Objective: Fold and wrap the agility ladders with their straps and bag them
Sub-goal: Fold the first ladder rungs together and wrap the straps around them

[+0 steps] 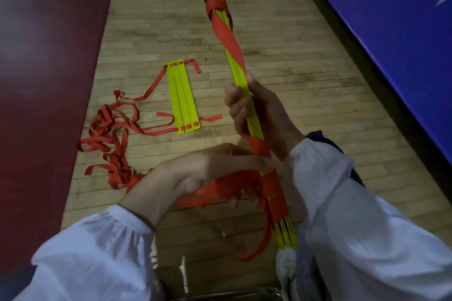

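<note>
Now: yellow rung bundle gripped mid-length by right hand, held slanting 6 to 12 o'clock, likely for winding. Red strap clutched in left hand, drawn towards 9 o'clock. Second ladder on floor, 10 o'clock, unwrapped.

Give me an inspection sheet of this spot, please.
Surface: wooden floor.
Job's things: held ladder bundle, yellow rungs partly wound in red strap; second ladder flat on the floor, its loose straps tangled beside it; no bag seen.
Clutter: metal frame at the bottom edge, unclear what.
Grippers: right hand grips the bundle mid-length; left hand holds the red strap near its lower end.
Cables: nothing seen.
Surroundings: maroon area left, blue panel right.
</note>
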